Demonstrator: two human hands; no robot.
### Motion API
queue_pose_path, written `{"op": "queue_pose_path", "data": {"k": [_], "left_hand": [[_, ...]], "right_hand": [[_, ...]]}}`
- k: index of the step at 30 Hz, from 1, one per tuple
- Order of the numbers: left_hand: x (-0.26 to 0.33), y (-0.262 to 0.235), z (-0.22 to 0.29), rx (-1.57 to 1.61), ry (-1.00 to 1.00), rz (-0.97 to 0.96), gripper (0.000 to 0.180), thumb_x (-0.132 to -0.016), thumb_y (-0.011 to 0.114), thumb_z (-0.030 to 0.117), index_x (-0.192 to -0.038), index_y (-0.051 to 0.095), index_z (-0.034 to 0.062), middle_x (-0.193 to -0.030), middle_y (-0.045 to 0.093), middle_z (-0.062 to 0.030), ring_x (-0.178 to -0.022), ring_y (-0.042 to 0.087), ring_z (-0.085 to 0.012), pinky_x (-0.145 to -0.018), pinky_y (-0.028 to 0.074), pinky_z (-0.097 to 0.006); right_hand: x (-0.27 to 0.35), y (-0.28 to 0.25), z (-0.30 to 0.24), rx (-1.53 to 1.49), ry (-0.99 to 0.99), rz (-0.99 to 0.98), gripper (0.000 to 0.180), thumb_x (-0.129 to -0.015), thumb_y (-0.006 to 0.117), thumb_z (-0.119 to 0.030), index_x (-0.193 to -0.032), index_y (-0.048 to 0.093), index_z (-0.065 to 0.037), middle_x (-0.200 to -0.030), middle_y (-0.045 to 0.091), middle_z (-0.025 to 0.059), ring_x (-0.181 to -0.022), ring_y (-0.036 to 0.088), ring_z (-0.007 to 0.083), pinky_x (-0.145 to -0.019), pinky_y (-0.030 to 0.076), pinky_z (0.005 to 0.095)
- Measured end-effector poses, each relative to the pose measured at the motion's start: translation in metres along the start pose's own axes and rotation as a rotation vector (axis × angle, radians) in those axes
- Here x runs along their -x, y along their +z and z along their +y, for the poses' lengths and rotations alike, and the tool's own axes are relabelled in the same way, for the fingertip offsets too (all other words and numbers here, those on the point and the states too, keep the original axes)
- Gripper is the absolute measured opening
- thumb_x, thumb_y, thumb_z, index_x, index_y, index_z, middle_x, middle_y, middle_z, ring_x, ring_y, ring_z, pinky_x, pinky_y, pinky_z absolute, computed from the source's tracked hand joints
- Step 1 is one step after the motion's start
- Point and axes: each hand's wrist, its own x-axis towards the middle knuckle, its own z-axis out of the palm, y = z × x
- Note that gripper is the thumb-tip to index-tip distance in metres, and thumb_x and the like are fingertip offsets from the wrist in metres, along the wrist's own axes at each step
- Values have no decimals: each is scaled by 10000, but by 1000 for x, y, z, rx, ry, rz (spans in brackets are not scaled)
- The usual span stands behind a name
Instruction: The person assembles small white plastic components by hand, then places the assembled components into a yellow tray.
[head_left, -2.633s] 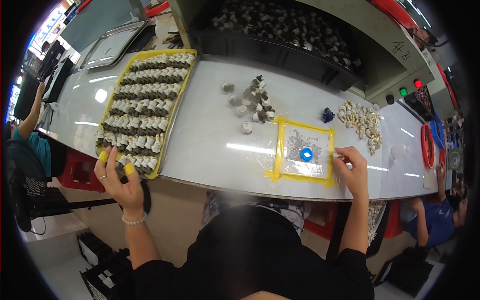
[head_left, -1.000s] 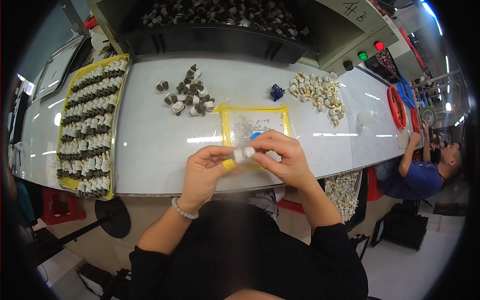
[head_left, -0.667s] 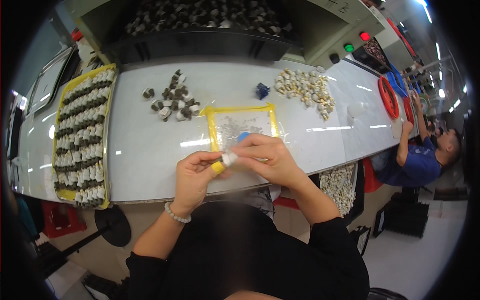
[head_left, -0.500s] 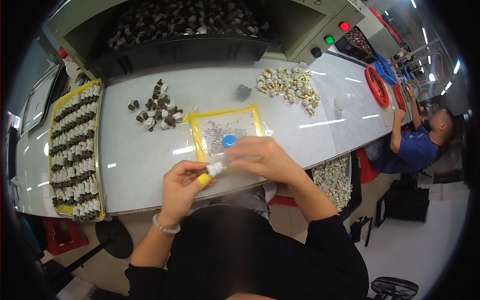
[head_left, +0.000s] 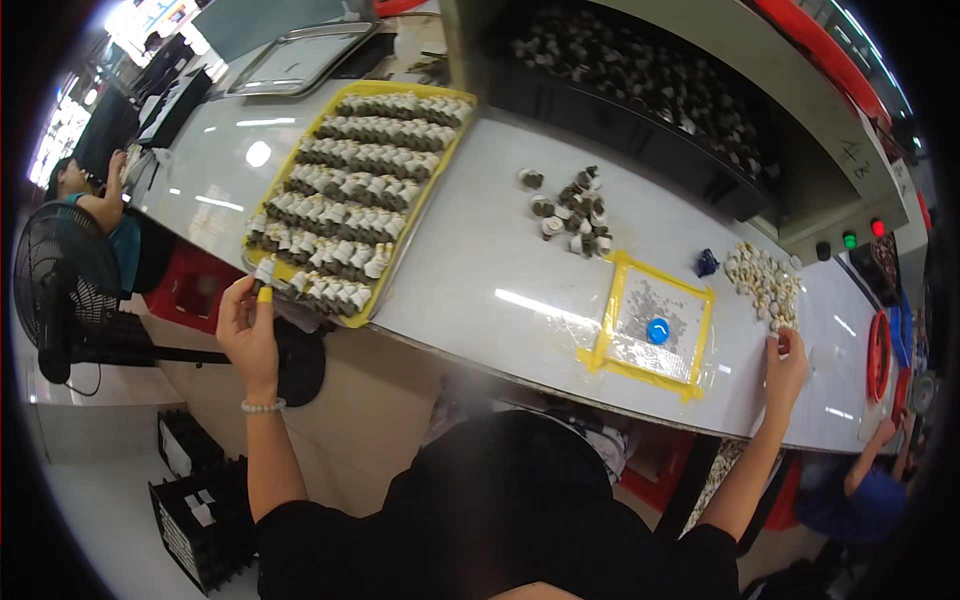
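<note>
My left hand (head_left: 250, 335), with yellow wrap on one finger, is closed on a small white-and-dark piece (head_left: 265, 270). It holds the piece at the near left corner of the yellow tray (head_left: 350, 321), where rows of similar pieces (head_left: 345, 187) stand. At the right, my right hand (head_left: 787, 368) has its fingers pinched together at the near end of a pile of small white-and-gold pieces (head_left: 762, 280); what lies between the fingertips is mostly hidden. A clear sheet edged with yellow tape (head_left: 610, 315) and a blue round cap (head_left: 657, 331) on it lie between my hands.
Loose dark-and-white pieces (head_left: 575, 212) lie mid-table. Behind stands a machine with a black bin (head_left: 620, 140) full of dark pieces. A crumpled dark blue thing (head_left: 707, 262) sits near the pile. A fan (head_left: 65, 290) stands at left; co-workers sit at both sides.
My view has turned left. My hands, close together over the taped sheet before, are now far apart: the left has carried its piece to the tray, the right has reached the white-and-gold pile.
</note>
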Motion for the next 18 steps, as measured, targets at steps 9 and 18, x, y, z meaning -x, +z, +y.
{"op": "queue_pose_path", "data": {"k": [9,18], "left_hand": [[-2,-1,-23,-233,-13,-121,260,-734,571,-74,-982,608,-4,-889,605,-79,-782,573,-152,-702,462,-259],[-6,-6,-29,-148,57,-202,175,-826,501,-28,-990,561,-28,-889,555,-42,-790,524,-103,-712,422,-219]], "right_hand": [[-3,14,-18,-52,-8,-49,234,-781,646,-56,-1000,606,14,-819,608,91,-703,543,178,-682,451,296],[14,10,-48,-220,-13,-125,228,-750,663,-39,-968,620,12,-771,603,73,-713,553,159,-676,446,291]]}}
